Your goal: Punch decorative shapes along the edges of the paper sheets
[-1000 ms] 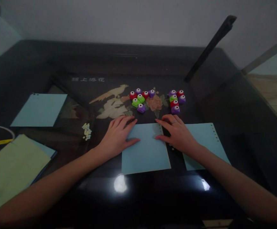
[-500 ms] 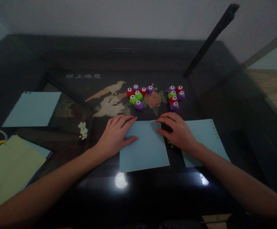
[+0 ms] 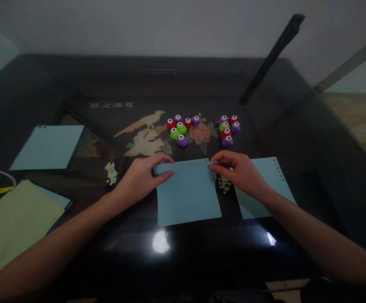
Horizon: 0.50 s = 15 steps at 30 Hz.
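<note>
A light blue sheet of paper lies on the dark glass table in front of me, with a yellowish edge showing along its right side and bottom. My left hand grips its upper left corner, thumb on top and fingers behind the far edge. At the upper right corner, my right hand pinches the paper between thumb and fingertips, and that corner is slightly raised. Small star-shaped paper cut-outs lie just below my right hand. Another blue sheet, punched with several holes near its right edge, lies partly under my right forearm.
Several red, green and purple craft punches stand beyond the paper, with a second group to their right. At left are a blue sheet, a pile of cut-outs and yellow-green paper. A dark stick rises at back right.
My hands have closed on the upper corners of the middle blue sheet, and its far edge has lifted a little. The view has shifted slightly.
</note>
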Each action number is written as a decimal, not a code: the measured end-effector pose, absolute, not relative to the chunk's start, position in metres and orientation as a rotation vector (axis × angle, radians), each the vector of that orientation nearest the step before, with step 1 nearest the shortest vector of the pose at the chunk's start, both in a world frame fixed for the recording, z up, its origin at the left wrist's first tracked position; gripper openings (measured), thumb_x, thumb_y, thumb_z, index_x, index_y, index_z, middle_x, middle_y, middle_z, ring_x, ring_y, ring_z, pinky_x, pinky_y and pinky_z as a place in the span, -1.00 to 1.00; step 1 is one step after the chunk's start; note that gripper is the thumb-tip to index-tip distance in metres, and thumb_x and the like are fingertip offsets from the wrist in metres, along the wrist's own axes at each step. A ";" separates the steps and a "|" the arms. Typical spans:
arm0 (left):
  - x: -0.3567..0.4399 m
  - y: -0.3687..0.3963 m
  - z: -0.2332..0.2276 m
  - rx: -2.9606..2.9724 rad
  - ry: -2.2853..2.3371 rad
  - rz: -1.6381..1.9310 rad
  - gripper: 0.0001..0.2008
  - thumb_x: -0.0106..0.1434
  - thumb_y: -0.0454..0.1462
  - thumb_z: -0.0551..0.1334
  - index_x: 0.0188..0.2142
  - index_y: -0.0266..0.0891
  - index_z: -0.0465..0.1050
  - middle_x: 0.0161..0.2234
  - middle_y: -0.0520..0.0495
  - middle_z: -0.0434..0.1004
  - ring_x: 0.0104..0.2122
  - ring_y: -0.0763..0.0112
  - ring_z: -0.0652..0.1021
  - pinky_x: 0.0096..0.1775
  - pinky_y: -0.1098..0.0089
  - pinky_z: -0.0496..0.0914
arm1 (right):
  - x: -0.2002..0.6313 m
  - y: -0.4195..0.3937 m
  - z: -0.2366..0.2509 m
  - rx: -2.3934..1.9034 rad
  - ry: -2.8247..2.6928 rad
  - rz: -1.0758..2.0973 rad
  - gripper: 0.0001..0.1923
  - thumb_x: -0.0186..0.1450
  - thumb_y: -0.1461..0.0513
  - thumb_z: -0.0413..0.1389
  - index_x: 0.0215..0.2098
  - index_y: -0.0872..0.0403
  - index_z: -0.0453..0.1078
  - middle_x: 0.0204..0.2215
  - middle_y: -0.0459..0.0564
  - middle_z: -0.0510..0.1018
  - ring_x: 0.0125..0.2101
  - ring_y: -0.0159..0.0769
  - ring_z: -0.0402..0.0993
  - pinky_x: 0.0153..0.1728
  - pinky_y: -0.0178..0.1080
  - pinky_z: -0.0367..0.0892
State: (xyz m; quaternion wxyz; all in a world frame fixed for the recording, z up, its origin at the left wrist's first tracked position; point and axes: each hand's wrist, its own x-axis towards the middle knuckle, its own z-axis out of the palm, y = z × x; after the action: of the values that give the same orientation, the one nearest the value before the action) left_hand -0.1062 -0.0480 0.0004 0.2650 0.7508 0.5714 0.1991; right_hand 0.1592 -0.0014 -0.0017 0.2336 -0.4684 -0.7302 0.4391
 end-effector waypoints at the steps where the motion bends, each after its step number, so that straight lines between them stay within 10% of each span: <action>1: -0.108 -0.047 0.006 1.945 1.528 0.562 -0.78 0.23 -0.14 0.25 -0.18 -0.18 0.46 -0.31 0.00 0.60 -0.37 0.36 0.56 -0.32 0.38 0.40 | 0.159 -0.002 0.003 -1.283 -1.943 1.283 -0.87 0.20 0.18 0.19 -0.35 0.08 0.41 -0.54 -0.13 0.52 -0.51 -0.38 0.45 -0.46 -0.30 0.29; 15: -0.111 -0.042 0.011 1.449 1.510 0.706 -0.72 0.10 -0.07 0.30 -0.30 -0.22 0.46 -0.44 0.01 0.51 -0.56 0.44 0.45 -0.56 0.45 0.32 | 0.164 -0.008 0.009 -1.239 -1.698 1.888 -0.84 0.16 0.18 0.21 -0.40 0.08 0.34 -0.59 -0.17 0.47 -0.61 -0.46 0.35 -0.56 -0.35 0.28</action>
State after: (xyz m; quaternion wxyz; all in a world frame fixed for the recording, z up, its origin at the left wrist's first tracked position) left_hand -0.1107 -0.0424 0.0111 0.4498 0.5858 0.6106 0.2856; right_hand 0.1641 -0.0075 0.0088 0.1572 -0.4331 -0.5935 0.6599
